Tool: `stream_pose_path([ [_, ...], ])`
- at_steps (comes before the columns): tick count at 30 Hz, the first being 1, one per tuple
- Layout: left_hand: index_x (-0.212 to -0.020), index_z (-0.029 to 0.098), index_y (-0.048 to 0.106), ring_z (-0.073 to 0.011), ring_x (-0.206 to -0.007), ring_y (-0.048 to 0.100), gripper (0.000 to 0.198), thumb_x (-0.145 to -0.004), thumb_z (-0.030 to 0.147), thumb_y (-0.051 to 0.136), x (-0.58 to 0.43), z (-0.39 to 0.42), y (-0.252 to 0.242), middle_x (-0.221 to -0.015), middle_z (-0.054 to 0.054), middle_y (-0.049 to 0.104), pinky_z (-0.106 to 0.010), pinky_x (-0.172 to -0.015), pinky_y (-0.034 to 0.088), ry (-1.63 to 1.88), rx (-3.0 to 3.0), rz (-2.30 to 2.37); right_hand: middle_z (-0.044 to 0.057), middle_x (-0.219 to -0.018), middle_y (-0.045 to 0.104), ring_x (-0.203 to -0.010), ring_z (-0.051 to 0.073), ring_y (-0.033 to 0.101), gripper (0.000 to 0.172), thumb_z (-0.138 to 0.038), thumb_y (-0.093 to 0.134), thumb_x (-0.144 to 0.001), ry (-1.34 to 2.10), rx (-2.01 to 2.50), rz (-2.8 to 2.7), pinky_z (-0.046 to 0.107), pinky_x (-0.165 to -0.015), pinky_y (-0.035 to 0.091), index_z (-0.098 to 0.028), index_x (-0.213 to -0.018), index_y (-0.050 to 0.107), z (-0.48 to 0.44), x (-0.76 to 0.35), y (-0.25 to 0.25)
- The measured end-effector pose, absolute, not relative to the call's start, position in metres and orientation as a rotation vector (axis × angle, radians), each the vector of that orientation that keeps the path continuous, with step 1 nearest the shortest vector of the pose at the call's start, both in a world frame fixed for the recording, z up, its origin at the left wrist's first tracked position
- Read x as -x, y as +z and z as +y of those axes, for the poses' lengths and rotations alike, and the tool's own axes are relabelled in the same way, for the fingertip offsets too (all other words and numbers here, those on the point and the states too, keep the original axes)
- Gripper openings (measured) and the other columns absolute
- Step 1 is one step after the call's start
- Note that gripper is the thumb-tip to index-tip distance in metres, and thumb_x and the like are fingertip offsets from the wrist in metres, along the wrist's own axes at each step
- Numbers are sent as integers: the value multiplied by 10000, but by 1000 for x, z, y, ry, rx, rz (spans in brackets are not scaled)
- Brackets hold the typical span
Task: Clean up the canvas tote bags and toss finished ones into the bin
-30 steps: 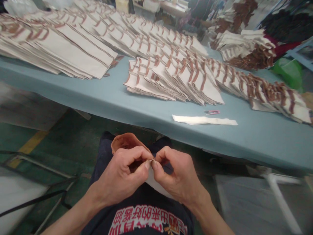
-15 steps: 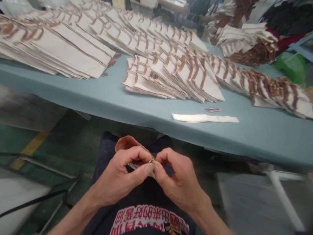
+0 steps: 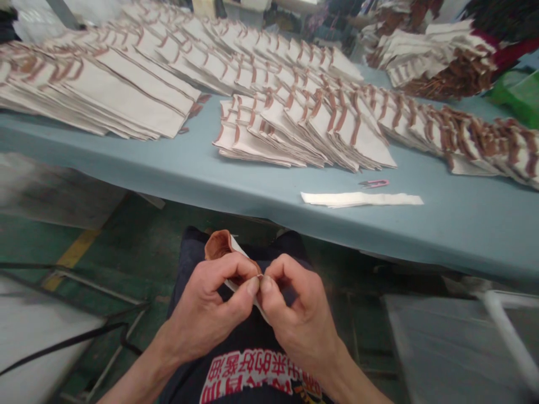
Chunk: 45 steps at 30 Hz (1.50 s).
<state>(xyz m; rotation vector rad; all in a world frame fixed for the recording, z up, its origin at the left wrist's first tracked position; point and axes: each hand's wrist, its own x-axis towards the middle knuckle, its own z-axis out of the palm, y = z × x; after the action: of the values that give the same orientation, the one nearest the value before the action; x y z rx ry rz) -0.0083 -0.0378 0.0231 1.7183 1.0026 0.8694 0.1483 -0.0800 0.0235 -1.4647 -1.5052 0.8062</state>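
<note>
Over my lap, my left hand [image 3: 208, 314] and my right hand [image 3: 297, 317] meet fingertip to fingertip, both pinched on a small fabric piece [image 3: 221, 247], cream cloth with a brown strap loop that curls up behind my left fingers. A tiny metal part shows between the two thumbs. Most of the cloth is hidden under my hands.
A blue-covered table [image 3: 177, 174] stands ahead, its near edge just past my knees. Fanned rows of cream pieces with brown straps [image 3: 303, 126] cover it. A cream strip [image 3: 362, 198] and small pink snips [image 3: 374, 183] lie near the front edge. Green floor and a metal frame [image 3: 96, 292] are at left.
Both hands stay pinched together on the piece. The brown loop has narrowed and turned, and a cream edge now shows beside it. The view has shifted slightly.
</note>
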Motion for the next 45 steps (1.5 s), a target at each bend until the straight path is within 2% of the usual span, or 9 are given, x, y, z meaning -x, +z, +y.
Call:
stream_pose_path([
  [5,-778,164,678,-143,-667,624,185,-928,243,603,14,-29,17,-725,-9,675,-227,-636,498,803,-1532,973,-43,-600,562,-528,98,509,276,-314,517,-966,1158,1338,-1356,211,-510,415,-210,-711,541,-69,-160,18],
  [10,-823,155,684,-133,-680,629,169,-941,265,633,25,-18,14,-800,-19,697,-205,-636,492,777,-1479,897,5,-780,693,-664,128,628,77,-222,590,-903,982,1328,-1495,244,-646,522,-193,-860,647,-54,-175,11],
  [13,-856,164,704,-138,-732,656,145,-960,233,630,33,-17,15,-828,-23,726,-200,-692,511,755,-1532,849,48,-989,764,-738,131,671,173,-163,604,-895,934,1152,-1651,246,-682,556,-196,-1051,673,-48,-177,13],
  [15,-844,169,699,-136,-737,659,149,-965,214,627,36,-18,17,-802,-13,725,-196,-710,514,760,-1554,817,53,-1047,772,-793,128,693,188,-134,601,-911,948,1015,-1742,232,-697,563,-203,-1073,669,-45,-178,17],
  [20,-829,169,702,-128,-720,630,138,-959,196,663,40,-18,20,-769,-1,692,-191,-692,500,780,-1566,796,31,-995,776,-831,112,713,112,-131,650,-957,912,887,-1934,196,-702,558,-201,-1042,672,-35,-183,31],
  [24,-858,160,730,-154,-768,653,209,-995,310,678,43,-18,17,-812,-37,714,-222,-739,521,772,-1540,754,45,-988,798,-890,134,753,120,-133,604,-1001,710,913,-2124,225,-778,577,-210,-955,684,-33,-185,43],
  [29,-889,160,732,-154,-793,650,313,-1018,431,645,46,-20,13,-831,-39,701,-231,-767,522,743,-1494,680,53,-1046,809,-885,133,769,129,-159,598,-1022,641,905,-2214,212,-765,578,-207,-961,700,-36,-184,49],
  [40,-851,158,692,-132,-752,630,195,-1002,257,621,43,-19,16,-798,-3,681,-206,-727,492,688,-1603,764,20,-807,781,-702,138,730,232,-101,539,-971,213,984,-2365,238,-658,486,-162,-800,684,-37,-180,46],
  [45,-764,156,671,-97,-649,568,190,-939,203,615,40,-18,23,-707,32,641,-175,-628,442,573,-1693,882,-23,-702,715,-565,109,617,152,-117,559,-894,527,971,-2367,245,-553,374,-174,-805,668,-26,-186,42],
])
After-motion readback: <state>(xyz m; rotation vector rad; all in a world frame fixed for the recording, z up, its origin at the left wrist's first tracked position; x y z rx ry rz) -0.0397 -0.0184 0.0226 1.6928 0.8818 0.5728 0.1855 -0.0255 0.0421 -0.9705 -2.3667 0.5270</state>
